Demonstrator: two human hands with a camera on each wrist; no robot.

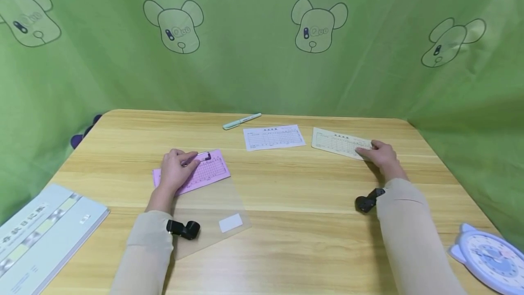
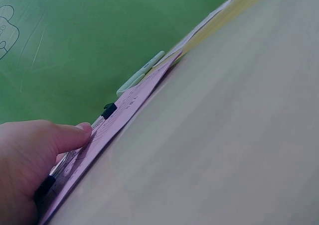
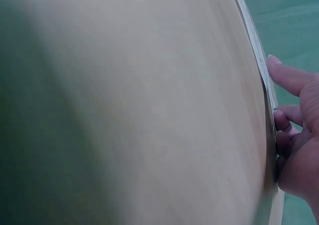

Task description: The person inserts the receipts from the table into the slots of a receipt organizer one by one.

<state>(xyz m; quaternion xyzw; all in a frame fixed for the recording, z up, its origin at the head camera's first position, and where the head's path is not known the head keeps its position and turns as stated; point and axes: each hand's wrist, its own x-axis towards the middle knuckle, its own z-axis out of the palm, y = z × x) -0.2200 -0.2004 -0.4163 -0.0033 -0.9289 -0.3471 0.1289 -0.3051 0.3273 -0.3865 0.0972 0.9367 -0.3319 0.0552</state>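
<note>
A clear clipboard (image 1: 204,208) lies at a slant on the left half of the table, with a pink printed form (image 1: 212,170) across its top end. My left hand (image 1: 173,170) pinches the metal clip (image 1: 203,156) over that form; in the left wrist view the thumb presses on the clip's wire (image 2: 97,123). Over on the right, my right hand (image 1: 382,155) holds the right end of a pale yellow printed form (image 1: 337,142) between thumb and fingers. The thumb rests on top of the paper, and its right edge is hidden by the hand.
Between the hands, farther back, lies a white printed form (image 1: 275,138). Behind it is a light green pen (image 1: 241,121). A pale blue ledger book (image 1: 53,236) sits at the left edge, and a blue toy clock (image 1: 489,258) at the lower right.
</note>
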